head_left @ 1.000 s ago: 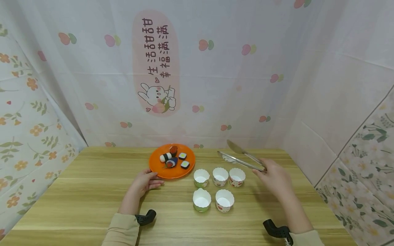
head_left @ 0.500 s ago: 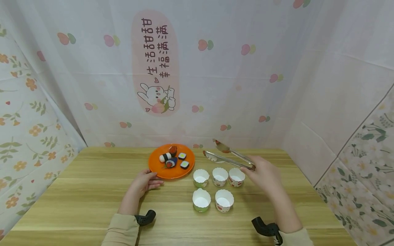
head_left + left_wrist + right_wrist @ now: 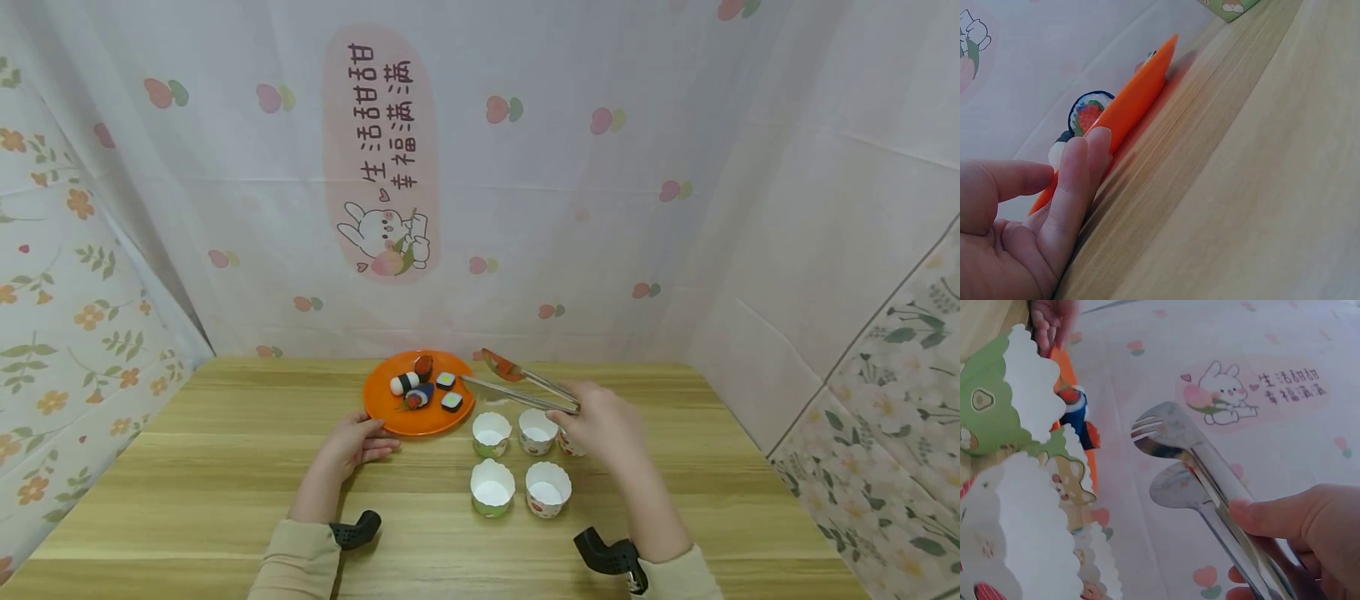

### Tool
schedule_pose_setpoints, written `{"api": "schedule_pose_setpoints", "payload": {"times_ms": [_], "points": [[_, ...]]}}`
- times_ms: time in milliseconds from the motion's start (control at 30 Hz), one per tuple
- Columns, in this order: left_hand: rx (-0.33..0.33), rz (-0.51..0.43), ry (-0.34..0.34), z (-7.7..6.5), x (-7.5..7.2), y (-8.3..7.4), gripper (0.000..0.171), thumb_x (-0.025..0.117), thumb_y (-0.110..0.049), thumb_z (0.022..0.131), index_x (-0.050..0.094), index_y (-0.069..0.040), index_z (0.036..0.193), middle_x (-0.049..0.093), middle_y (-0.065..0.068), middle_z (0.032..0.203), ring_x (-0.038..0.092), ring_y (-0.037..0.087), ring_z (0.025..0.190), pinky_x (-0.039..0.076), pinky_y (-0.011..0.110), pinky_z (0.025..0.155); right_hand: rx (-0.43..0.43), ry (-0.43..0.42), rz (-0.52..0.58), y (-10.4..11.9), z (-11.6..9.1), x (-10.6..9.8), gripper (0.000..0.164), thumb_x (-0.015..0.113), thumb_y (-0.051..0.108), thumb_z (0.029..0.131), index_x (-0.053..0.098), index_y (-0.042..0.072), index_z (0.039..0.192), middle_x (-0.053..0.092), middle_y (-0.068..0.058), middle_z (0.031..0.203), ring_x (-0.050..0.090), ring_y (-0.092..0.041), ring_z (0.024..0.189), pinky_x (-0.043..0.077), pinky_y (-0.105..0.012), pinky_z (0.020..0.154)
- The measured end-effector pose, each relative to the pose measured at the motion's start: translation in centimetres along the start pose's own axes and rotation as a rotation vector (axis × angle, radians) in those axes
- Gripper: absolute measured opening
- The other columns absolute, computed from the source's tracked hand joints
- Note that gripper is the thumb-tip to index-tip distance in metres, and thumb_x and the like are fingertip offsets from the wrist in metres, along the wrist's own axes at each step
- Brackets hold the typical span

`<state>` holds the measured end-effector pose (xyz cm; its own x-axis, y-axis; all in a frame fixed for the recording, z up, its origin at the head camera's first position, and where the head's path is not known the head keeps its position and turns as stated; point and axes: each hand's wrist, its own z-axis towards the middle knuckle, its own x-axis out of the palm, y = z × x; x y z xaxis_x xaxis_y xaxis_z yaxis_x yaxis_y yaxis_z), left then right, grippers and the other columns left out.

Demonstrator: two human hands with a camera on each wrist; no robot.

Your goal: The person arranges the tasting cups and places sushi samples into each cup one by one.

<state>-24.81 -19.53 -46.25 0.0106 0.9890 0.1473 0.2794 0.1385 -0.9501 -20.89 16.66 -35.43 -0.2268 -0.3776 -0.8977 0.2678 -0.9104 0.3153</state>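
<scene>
My left hand (image 3: 354, 446) pinches the near-left rim of an orange plate (image 3: 420, 426), thumb at the edge and fingers against its underside in the left wrist view. On the plate lie toy sushi pieces: a white one with a black band (image 3: 404, 383), a red-topped one (image 3: 423, 366), a dark cone-shaped hand roll (image 3: 418, 397) and two small square rolls (image 3: 452, 402). Metal serving tongs (image 3: 1175, 434) are in my right hand (image 3: 609, 423), their arms spread and nothing between the tips. In the head view, the lower tip overlaps the plate's right rim.
Several paper baking cups (image 3: 492, 488) with scalloped rims stand right of the plate in two rows; my right hand partly hides one (image 3: 572, 444). A patterned curtain (image 3: 525, 208) hangs behind the wooden table (image 3: 225, 467).
My right hand has carried the tongs leftward, from above the table's right side to the plate's right rim. The left hand and plate have stayed in place.
</scene>
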Motion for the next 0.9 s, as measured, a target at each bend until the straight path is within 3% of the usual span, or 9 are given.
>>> {"api": "schedule_pose_setpoints", "payload": {"times_ms": [267, 433, 500, 900], "points": [[-0.001, 0.001, -0.007, 0.0, 0.0, -0.1, 0.042, 0.039, -0.008, 0.103, 0.029, 0.011, 0.139, 0.065, 0.015, 0.085, 0.069, 0.021, 0.074, 0.058, 0.031, 0.068, -0.013, -0.012, -0.004, 1.0, 0.2, 1.3, 0.049, 0.077, 0.034, 0.081, 0.065, 0.015, 0.125, 0.068, -0.007, 0.107, 0.059, -0.013, 0.061, 0.040, -0.030, 0.045], [0.003, -0.003, -0.013, -0.1, 0.1, -0.1, 0.041, 0.040, -0.007, 0.103, 0.030, 0.011, 0.138, 0.066, 0.015, 0.084, 0.070, 0.022, 0.074, 0.058, 0.032, 0.068, -0.023, -0.001, -0.029, 1.5, 0.5, 1.9, 0.050, 0.076, 0.036, 0.082, 0.064, 0.014, 0.125, 0.066, -0.009, 0.117, 0.066, -0.027, 0.091, 0.050, -0.038, 0.056], [0.000, -0.002, -0.017, -0.1, 0.1, 0.0, 0.040, 0.040, -0.007, 0.103, 0.030, 0.011, 0.137, 0.066, 0.015, 0.084, 0.070, 0.022, 0.074, 0.058, 0.032, 0.068, -0.032, 0.002, -0.035, 1.7, 0.7, 2.1, 0.051, 0.075, 0.037, 0.082, 0.064, 0.013, 0.125, 0.066, -0.009, 0.117, 0.065, -0.029, 0.095, 0.052, -0.042, 0.060], [-0.002, -0.005, -0.008, 0.0, 0.1, 0.0, 0.040, 0.039, -0.007, 0.103, 0.031, 0.011, 0.137, 0.066, 0.016, 0.086, 0.070, 0.021, 0.074, 0.058, 0.032, 0.068, -0.051, 0.031, -0.102, 2.6, 1.8, 2.6, 0.048, 0.075, 0.036, 0.083, 0.066, 0.011, 0.123, 0.067, -0.009, 0.112, 0.066, -0.026, 0.081, 0.051, -0.034, 0.052]]}}
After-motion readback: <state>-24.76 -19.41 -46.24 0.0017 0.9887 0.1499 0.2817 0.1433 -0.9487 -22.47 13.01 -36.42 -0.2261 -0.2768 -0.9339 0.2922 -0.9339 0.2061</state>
